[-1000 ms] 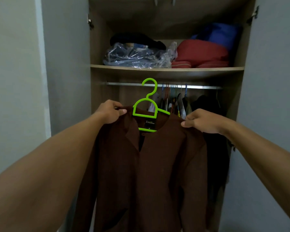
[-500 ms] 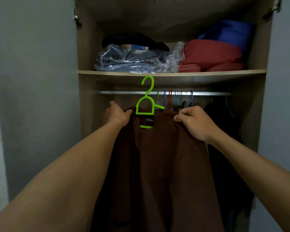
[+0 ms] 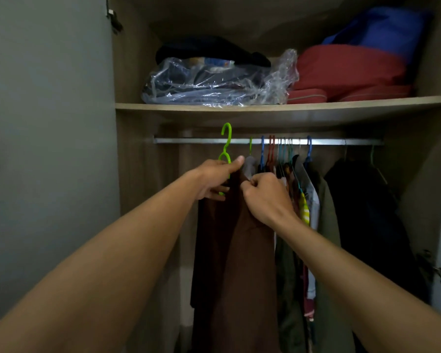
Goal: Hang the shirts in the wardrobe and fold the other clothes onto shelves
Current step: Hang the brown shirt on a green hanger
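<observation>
The left hand is clamped on the neck of a green hanger, w/ its fingers curled in under the loop and the thumb laid straight across the top, pointing R. Just beside it, the right hand is closed like a fist, a fold of the brown shirt being pinched btw. the thumb and curled fingers at the collar end. The shirt is carried on that hanger and is hung below both hands in long, soft, matte folds, turned edge-on, at the L end of the hanging space of the wardrobe. The hanger is of smooth bright plastic, a rounded hook over a small loop. The hook is raised across the front of the rail w/ its top above the bar; whether it is seated on the bar cannot be told. The rail is a straight, dull metal bar. R of the shirt, more clothes are packed on thin blue, red and teal hangers, and dark coats are hung farther R. Above, a wood-grain shelf is loaded w/ a crinkled clear plastic bag of dark clothes, a black garment on top of it, and a red bundle under a blue bundle. A flat grey door is stood open at L.
</observation>
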Motion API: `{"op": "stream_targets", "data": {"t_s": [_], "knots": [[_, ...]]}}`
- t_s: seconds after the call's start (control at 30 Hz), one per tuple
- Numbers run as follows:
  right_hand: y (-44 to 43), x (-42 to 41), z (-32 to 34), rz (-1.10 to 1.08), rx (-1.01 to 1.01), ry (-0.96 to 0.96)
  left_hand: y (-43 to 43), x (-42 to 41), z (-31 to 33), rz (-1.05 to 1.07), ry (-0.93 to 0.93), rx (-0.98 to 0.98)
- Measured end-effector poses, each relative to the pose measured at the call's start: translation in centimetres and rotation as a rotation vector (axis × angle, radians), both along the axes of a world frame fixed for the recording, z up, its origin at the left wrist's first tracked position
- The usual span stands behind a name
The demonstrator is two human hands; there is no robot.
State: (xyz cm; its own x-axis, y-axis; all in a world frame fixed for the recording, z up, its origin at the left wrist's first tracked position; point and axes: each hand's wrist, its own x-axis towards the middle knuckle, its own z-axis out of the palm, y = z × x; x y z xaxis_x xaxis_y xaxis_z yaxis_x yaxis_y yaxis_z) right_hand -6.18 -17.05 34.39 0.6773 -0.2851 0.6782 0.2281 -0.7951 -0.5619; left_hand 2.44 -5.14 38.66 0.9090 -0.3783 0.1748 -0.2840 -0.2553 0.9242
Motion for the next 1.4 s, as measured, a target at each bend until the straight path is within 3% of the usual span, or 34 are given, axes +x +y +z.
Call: {"op": "stream_targets", "data": {"t_s": [0.23,0.47,0.63,1.1,1.4], "knots": [[-0.5,4.0,1.1,0.271,0.111,0.181,-0.3,3.8,0.9,0.009,0.112,-0.191],[-0.7,8.0,2.6,0.483,0.227,0.416,-0.7,7.7,1.7,0.11,0.086,-0.066],[-1.0,12.0,3.6,0.581,0.394,0.462,-1.1,12.2,2.6,0.117,0.055,-0.04],[-0.4,22.4,3.4,0.423,0.362,0.385,-3.3,23.4,3.5,-0.028,0.102,-0.008],[-2.9,25.0,4.0,0.304,0.317,0.59,-6.8,28.6,1.7,-0.074,0.09,0.003]]}}
